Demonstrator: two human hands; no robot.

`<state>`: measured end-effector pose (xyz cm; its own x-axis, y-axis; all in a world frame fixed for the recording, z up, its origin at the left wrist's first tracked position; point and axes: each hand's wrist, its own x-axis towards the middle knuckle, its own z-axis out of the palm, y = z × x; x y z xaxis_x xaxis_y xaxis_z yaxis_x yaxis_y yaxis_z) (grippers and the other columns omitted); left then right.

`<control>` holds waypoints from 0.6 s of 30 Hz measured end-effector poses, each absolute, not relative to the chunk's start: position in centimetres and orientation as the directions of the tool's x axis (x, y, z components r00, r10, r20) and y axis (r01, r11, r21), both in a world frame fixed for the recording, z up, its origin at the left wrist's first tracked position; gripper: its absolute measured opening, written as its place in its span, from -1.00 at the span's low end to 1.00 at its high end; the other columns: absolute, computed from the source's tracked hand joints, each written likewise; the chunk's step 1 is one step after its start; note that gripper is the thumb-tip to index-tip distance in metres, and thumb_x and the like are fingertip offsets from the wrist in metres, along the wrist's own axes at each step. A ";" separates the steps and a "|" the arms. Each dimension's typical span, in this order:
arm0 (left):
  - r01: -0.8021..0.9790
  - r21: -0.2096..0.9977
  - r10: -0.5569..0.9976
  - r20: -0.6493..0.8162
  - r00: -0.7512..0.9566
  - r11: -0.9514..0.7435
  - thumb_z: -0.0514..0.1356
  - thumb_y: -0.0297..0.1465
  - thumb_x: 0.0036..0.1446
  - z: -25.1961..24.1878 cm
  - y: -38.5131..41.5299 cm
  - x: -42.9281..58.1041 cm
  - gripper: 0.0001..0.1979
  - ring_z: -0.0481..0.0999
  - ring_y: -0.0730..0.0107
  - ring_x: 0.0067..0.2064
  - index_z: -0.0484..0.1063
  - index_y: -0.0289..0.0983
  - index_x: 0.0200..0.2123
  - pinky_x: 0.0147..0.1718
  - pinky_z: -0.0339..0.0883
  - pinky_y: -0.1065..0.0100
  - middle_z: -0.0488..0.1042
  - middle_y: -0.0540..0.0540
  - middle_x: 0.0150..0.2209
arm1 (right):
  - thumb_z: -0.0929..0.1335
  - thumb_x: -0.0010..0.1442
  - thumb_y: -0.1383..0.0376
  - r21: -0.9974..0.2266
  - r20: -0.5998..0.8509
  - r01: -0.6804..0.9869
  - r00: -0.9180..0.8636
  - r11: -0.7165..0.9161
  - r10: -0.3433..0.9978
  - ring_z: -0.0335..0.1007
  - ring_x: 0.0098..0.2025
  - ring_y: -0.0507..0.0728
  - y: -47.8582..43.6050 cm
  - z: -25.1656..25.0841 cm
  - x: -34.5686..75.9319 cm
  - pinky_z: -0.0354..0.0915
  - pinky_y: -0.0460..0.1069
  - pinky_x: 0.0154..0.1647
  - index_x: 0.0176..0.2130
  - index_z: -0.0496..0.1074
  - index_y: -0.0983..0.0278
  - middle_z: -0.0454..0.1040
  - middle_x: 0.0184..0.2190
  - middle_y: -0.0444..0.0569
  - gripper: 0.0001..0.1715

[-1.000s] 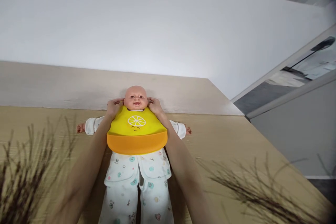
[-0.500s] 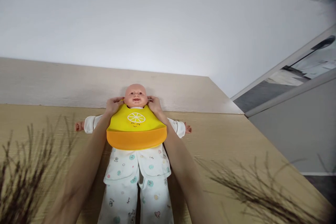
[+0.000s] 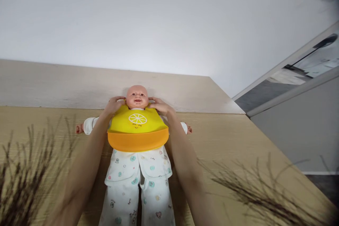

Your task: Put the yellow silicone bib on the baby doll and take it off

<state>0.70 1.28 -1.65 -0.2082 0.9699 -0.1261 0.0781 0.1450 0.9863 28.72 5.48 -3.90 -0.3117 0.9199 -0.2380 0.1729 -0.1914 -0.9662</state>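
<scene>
A baby doll (image 3: 137,97) lies on its back, head away from me, arms out to both sides, in a white outfit (image 3: 137,183) with small coloured prints. Over its chest lies a yellow silicone bib (image 3: 137,123) with a lemon-slice face and an orange catch pocket. My left hand (image 3: 113,106) is shut on the bib's upper corner beside the doll's neck. My right hand (image 3: 159,106) is shut on the opposite corner, with its fingers pointing toward the neck. The bib's fastening is hidden behind the neck.
The doll lies on a light wooden table (image 3: 225,141). Blurred dry plant stems (image 3: 26,180) rise at lower left, with more (image 3: 254,183) at lower right. A pale wall (image 3: 132,24) stands beyond a beige ledge, and a framed glass panel (image 3: 291,88) stands at right.
My right hand has flattened and shifted outward along the bib's top edge. The left hand has stayed near the neck, and the view has shifted only slightly.
</scene>
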 end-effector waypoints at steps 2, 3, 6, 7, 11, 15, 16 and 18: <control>0.079 0.981 0.974 -0.163 -0.157 0.177 0.43 -0.38 -0.20 -1.2 0.8 0.9 -0.74 0.51 0.20 -0.41 0.74 -0.24 -0.33 -0.46 0.24 0.32 0.56 -0.07 -0.52 | 0.61 -0.11 0.31 -0.967 -0.255 0.115 -0.396 -0.228 0.882 0.69 -0.13 0.23 5.3 -3.2 29.5 0.57 0.04 -0.14 0.28 0.52 0.17 0.73 -0.01 0.01 -0.05; 0.067 0.978 0.972 -0.188 -0.139 0.199 0.42 -0.38 -0.20 -1.0 0.7 0.9 -0.73 0.53 0.18 -0.40 0.74 -0.25 -0.32 -0.44 0.28 0.31 0.57 -0.07 -0.52 | 0.62 -0.13 0.34 -0.967 -0.255 0.089 -0.415 -0.240 0.873 0.70 -0.11 0.24 5.3 -3.0 29.8 0.59 0.05 -0.12 0.28 0.50 0.18 0.73 0.01 0.02 -0.02; -0.078 0.968 0.960 -0.246 -0.132 0.238 0.44 -0.41 -0.22 -0.7 0.6 1.0 -0.67 0.56 0.16 -0.39 0.72 -0.26 -0.26 -0.40 0.37 0.29 0.62 -0.09 -0.47 | 0.62 -0.12 0.38 -0.969 -0.240 0.039 -0.396 -0.244 0.886 0.71 -0.09 0.23 5.2 -2.6 29.8 0.60 0.06 -0.07 0.29 0.47 0.21 0.73 -0.03 0.01 -0.01; -0.125 0.963 0.956 -0.257 -0.141 0.240 0.45 -0.41 -0.23 -0.7 0.6 1.0 -0.65 0.58 0.16 -0.38 0.71 -0.25 -0.24 -0.39 0.40 0.28 0.63 -0.10 -0.44 | 0.61 -0.11 0.39 -0.966 -0.245 0.021 -0.374 -0.256 0.894 0.71 -0.10 0.23 5.2 -2.5 29.7 0.60 0.06 -0.07 0.30 0.46 0.21 0.74 -0.07 0.00 -0.02; -0.221 0.945 0.938 -0.286 -0.197 0.242 0.47 -0.44 -0.24 -1.3 1.0 0.8 -0.60 0.60 0.18 -0.38 0.69 -0.27 -0.20 -0.36 0.46 0.27 0.62 -0.09 -0.44 | 0.59 -0.06 0.40 -0.935 -0.313 -0.075 -0.287 -0.347 0.905 0.70 -0.21 0.21 4.8 -2.3 29.3 0.60 0.07 -0.13 0.25 0.47 0.22 0.73 -0.21 -0.04 -0.12; -0.198 0.954 0.939 -0.267 -0.216 0.225 0.51 -0.39 -0.18 -2.1 1.1 0.6 -0.52 0.60 0.20 -0.40 0.69 -0.28 -0.09 -0.40 0.45 0.29 0.63 -0.05 -0.44 | 0.57 -0.06 0.39 -0.913 -0.351 -0.118 -0.257 -0.389 0.900 0.64 -0.35 0.18 5.0 -2.4 28.9 0.56 0.04 -0.25 0.07 0.52 0.21 0.69 -0.34 -0.10 -0.33; -0.174 0.957 0.939 -0.267 -0.216 0.232 0.52 -0.36 -0.16 -2.3 1.1 0.5 -0.52 0.59 0.21 -0.42 0.69 -0.28 -0.07 -0.41 0.43 0.29 0.62 -0.04 -0.45 | 0.56 -0.05 0.39 -0.915 -0.351 -0.114 -0.252 -0.388 0.902 0.62 -0.37 0.17 5.1 -2.5 28.9 0.54 0.03 -0.27 0.04 0.53 0.21 0.68 -0.37 -0.11 -0.38; -0.108 0.965 0.944 -0.258 -0.207 0.240 0.54 -0.32 -0.11 -2.5 1.2 0.2 -0.51 0.58 0.21 -0.43 0.69 -0.29 -0.06 -0.41 0.40 0.29 0.58 -0.02 -0.49 | 0.55 -0.02 0.37 -0.921 -0.347 -0.095 -0.248 -0.379 0.905 0.59 -0.39 0.15 5.4 -2.7 28.9 0.52 0.00 -0.29 0.00 0.55 0.22 0.65 -0.39 -0.13 -0.46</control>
